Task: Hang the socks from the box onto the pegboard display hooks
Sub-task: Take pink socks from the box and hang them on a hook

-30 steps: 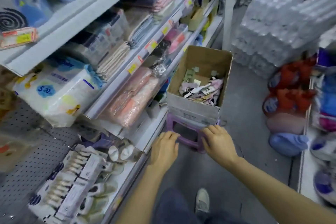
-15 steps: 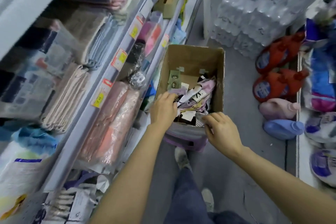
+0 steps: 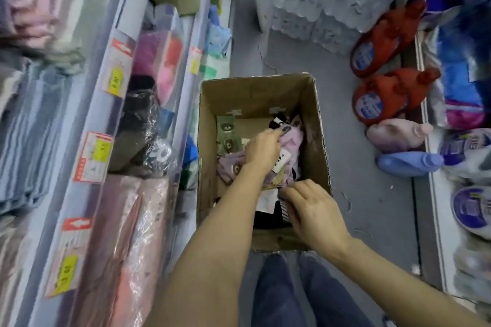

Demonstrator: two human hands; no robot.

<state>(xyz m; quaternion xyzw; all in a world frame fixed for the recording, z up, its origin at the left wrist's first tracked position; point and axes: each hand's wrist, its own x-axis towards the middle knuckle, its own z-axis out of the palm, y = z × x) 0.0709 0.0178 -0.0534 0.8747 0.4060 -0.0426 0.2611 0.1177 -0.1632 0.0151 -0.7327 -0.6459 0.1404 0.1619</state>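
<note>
1. A shop aisle: tiered shelving (image 3: 87, 119) along the left carries red and yellow price tags (image 3: 93, 156) on its front edges.
2. Wrapped textiles (image 3: 127, 241) and folded towels (image 3: 29, 125) fill the shelves as stock.
3. Shrink-wrapped cases of bottled water (image 3: 332, 0) stand stacked on the grey floor (image 3: 372, 207) at the aisle's far end.
4. Red, pink and blue detergent bottles (image 3: 385, 98) lie along the low shelf on the right.
5. An open cardboard box (image 3: 318, 141) of tagged socks (image 3: 225, 133) sits in the aisle.

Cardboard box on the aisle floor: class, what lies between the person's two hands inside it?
In the head view, a jumble of socks with paper labels lies between the left hand and right hand.
</note>
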